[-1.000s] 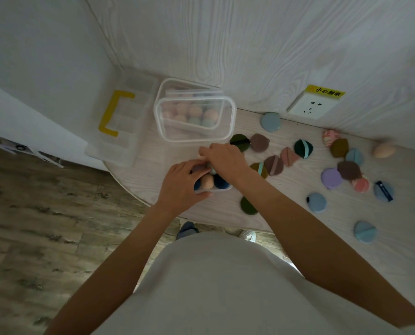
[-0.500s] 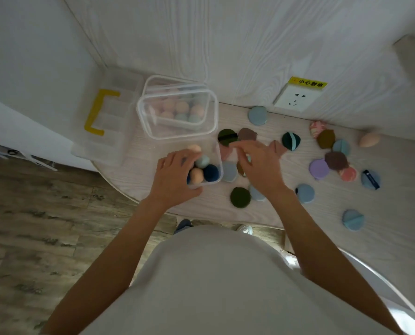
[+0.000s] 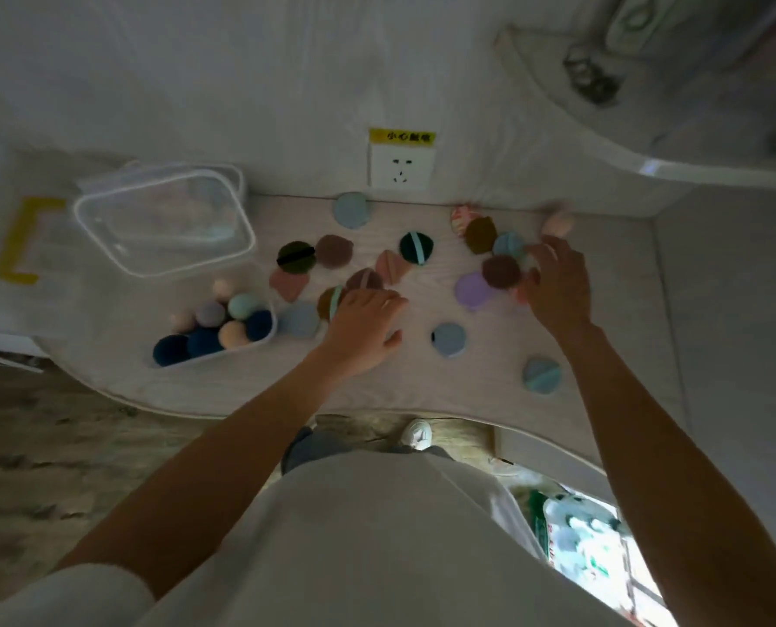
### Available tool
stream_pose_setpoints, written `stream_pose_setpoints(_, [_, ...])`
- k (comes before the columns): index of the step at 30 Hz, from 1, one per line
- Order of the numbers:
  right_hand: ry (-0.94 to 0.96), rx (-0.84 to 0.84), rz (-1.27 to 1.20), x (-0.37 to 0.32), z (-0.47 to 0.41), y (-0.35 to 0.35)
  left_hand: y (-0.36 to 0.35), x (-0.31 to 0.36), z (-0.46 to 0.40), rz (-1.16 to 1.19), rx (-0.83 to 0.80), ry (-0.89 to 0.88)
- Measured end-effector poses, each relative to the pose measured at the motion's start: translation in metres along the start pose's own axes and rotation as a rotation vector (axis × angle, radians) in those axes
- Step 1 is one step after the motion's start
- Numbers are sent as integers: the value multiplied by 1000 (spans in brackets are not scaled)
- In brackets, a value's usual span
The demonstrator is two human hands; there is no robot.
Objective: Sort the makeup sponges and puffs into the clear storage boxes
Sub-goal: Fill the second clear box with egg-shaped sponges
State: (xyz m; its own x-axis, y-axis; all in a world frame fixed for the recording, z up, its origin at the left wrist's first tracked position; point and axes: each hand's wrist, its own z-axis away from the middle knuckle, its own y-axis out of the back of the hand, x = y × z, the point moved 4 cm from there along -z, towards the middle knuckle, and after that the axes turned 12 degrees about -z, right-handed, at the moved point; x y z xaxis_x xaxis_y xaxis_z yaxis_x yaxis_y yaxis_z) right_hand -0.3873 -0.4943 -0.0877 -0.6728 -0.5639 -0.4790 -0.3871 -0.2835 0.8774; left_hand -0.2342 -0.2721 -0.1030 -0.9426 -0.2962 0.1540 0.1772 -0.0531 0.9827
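From where I watch, both hands are out over the table [image 3: 422, 382], palms down, among the scattered puffs. The left hand [image 3: 363, 330] sits at the centre of the frame with its fingers stretched forward and loose, gripping nothing I can see; its fingertips lie at the brown puff with a pale strap [image 3: 365, 279], and an olive puff with a mint strap [image 3: 330, 302] is just at its left edge. A grey-blue puff [image 3: 298, 319] lies just left of that wrist, and a blue puff [image 3: 449, 339] lies just right of the thumb.

The right hand [image 3: 558, 287] is at the right of the frame, fingers bent down onto the cluster there; the blur keeps me from telling whether it pinches anything. It touches a coral puff [image 3: 525, 287] at its left edge, with a brown puff [image 3: 501, 271] and a lilac puff [image 3: 474, 289] just beside it. A peach sponge [image 3: 558, 224] rests just above its fingertips, near the wall.

At the left of the frame an open clear box [image 3: 223, 350] holds egg-shaped sponges: navy, peach, mint and lavender. It is well apart from the right hand and near the left forearm. Above it stands a second clear box with its lid [image 3: 164, 219] on. A dark green puff with a mint strap [image 3: 415, 248] lies between the two hands, higher in the frame, and a teal-blue puff [image 3: 542, 375] lies below the right forearm.
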Motion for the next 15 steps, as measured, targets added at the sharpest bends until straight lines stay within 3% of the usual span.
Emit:
stream_pose_setpoints(7, [71, -306, 2, 41, -46, -1, -29, 14, -9, -71, -60, 142])
stream_pose_setpoints(15, [136, -37, -108, 20, -13, 28, -30, 16, -6, -6, -34, 159])
